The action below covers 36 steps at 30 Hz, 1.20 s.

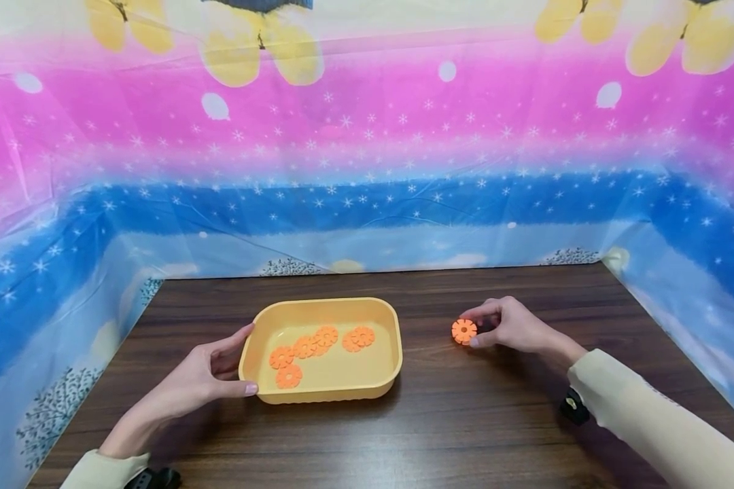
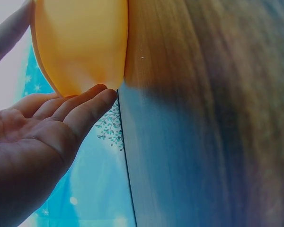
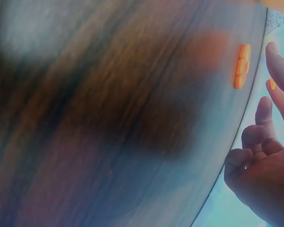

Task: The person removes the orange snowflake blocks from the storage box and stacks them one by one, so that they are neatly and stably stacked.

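Note:
A yellow rectangular tray stands on the table at centre left. My left hand grips its left end, thumb at the near corner and fingers along the far side. In the left wrist view, long fingers of the left hand press against the tray wall. Several flat orange notched discs lie in the tray, some overlapping. Right of it, my right hand pinches an orange notched disc between thumb and forefinger. The right wrist view shows an orange disc edge-on beyond the right hand.
The dark wood-grain table carries the tray near its middle. A printed cloth in pink and blue hangs behind the table and along both sides. Black wrist straps sit at both sleeves.

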Available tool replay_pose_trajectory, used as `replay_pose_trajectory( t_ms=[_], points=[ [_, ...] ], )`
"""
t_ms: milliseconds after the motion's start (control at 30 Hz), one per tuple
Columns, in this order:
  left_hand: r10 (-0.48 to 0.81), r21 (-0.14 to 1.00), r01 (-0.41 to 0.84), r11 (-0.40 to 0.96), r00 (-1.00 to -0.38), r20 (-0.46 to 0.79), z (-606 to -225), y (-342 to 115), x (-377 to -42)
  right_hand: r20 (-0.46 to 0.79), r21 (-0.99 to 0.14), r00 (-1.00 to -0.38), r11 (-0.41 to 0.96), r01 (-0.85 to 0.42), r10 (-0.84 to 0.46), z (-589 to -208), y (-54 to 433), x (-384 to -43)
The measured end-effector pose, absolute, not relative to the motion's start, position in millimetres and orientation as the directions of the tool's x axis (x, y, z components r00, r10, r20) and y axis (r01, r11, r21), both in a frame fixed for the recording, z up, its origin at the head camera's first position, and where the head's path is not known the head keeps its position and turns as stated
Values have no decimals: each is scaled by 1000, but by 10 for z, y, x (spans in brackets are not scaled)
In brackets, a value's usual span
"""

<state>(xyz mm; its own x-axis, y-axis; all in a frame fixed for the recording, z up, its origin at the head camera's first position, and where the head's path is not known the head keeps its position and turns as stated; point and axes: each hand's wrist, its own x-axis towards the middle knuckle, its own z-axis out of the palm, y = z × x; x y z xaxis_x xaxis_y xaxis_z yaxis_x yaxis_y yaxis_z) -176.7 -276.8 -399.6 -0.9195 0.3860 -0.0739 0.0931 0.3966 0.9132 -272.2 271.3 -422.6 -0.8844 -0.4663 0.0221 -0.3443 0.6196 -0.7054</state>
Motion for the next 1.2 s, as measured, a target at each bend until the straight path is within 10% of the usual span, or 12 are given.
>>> replay_pose_trajectory(
  t_ms=[1200],
  points=[
    [384, 902, 102, 420, -920, -75, -4006, -2781, -1776, 15, -605, -878, 695, -388, -478, -4304, 2727, -2772]
  ],
)
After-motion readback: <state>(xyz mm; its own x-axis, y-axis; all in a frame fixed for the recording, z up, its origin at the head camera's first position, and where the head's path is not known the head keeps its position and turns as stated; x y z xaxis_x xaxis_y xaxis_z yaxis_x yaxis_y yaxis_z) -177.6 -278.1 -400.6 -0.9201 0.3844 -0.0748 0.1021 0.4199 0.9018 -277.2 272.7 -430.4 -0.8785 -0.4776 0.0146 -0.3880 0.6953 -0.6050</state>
